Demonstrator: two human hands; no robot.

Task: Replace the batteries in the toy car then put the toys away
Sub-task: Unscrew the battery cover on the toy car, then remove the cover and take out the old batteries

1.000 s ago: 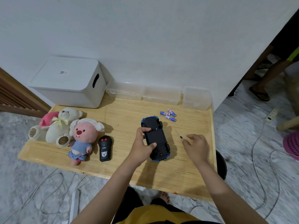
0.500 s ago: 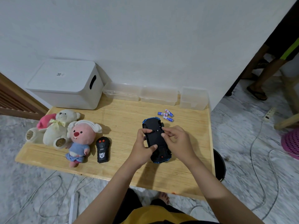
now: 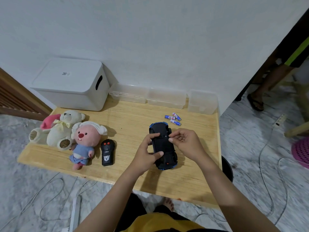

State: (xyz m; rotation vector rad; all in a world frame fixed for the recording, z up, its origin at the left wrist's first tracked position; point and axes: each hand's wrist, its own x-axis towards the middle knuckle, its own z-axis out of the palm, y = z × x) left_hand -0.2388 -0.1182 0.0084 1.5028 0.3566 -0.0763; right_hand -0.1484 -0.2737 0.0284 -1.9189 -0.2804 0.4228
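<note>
The toy car [image 3: 164,150], blue with a black underside, lies upside down on the wooden table [image 3: 130,119]. My left hand [image 3: 147,152] grips its left side, thumb across the underside. My right hand [image 3: 185,143] pinches thumb and forefinger at the car's right edge, beside a small screw hole in the battery cover. Three blue-and-white batteries [image 3: 173,118] lie loose just beyond the car. A black remote [image 3: 107,152], a pink plush [image 3: 85,139] and a white teddy bear [image 3: 62,129] rest to the left.
A white lidded storage box [image 3: 71,83] and three clear plastic containers [image 3: 167,97] line the wall at the table's back. A black bin [image 3: 227,168] stands by the right edge. Cables and a power strip [image 3: 74,213] lie on the floor; another person's legs [image 3: 267,84] are at far right.
My right hand has come in from the bare table on the right, where a thin tool lay at its fingertips, onto the car's underside. The left hand has kept its hold on the car.
</note>
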